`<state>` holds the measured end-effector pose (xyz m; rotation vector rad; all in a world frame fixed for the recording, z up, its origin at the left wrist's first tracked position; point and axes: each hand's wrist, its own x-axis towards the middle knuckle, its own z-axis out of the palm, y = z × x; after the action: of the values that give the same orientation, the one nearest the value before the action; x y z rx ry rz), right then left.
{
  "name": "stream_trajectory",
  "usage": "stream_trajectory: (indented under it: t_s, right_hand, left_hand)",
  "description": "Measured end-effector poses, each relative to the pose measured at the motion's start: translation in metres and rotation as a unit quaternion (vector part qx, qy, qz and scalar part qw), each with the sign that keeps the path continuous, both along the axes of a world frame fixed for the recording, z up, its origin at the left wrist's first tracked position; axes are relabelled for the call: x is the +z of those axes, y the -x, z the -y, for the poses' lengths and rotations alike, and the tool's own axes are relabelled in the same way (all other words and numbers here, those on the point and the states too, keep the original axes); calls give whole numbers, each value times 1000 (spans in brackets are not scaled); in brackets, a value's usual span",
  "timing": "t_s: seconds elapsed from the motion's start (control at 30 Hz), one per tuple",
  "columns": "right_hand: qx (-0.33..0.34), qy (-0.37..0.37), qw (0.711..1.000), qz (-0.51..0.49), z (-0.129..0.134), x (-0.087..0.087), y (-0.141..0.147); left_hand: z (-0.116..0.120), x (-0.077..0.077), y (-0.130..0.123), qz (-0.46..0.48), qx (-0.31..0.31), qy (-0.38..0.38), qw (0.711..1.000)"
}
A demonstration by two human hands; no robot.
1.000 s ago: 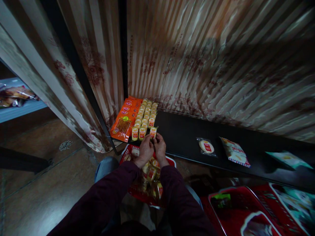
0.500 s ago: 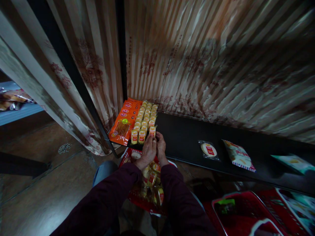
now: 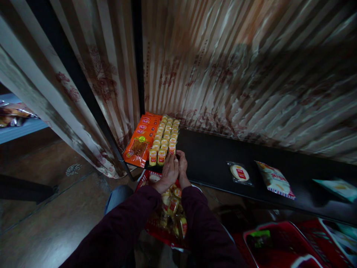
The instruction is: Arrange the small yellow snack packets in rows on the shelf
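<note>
A small wrapped yellow cake (image 3: pixel 172 146) with a red and white label stands at the front of the right-hand row. My left hand (image 3: pixel 169 171) has its fingers closed at the lower end of this cake. Close against it on the right, my right hand (image 3: pixel 182 166) is curled at the same cake; its fingertips are partly hidden. More wrapped cakes (image 3: pixel 157 143) stand in tight rows on the black shelf (image 3: pixel 206 149). Below my forearms, a red basket (image 3: pixel 150 225) holds loose wrapped cakes (image 3: pixel 173 205).
Orange snack packets (image 3: pixel 141 139) lie left of the rows. Further right on the shelf are a round wrapped cake (image 3: pixel 240 172), a snack bag (image 3: pixel 275 179) and a green-white packet (image 3: pixel 336 188). A red basket (image 3: pixel 248 242) stands lower right. Curtains (image 3: pixel 223 67) hang behind.
The cake at my fingers sits slightly further back, more in line with its row. My hands stay close together at it. The view has shifted slightly.
</note>
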<state>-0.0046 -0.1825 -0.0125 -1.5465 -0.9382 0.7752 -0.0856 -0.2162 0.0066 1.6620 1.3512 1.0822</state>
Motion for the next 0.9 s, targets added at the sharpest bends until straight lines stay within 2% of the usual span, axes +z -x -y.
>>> stream_trajectory:
  t_s: [0.3,0.67,0.9]
  right_hand:
    - [22,-40,996,77,4,-2,2]
    - [25,-59,987,149,-6,-27,-8]
    - [47,-58,979,192,-6,-25,-7]
  left_hand:
    - [0,-2,-2,-26,-5,-15,1000]
    - [-3,-1,1,-88,-27,-47,995]
    - [-6,-6,-1,-98,-23,-57,993]
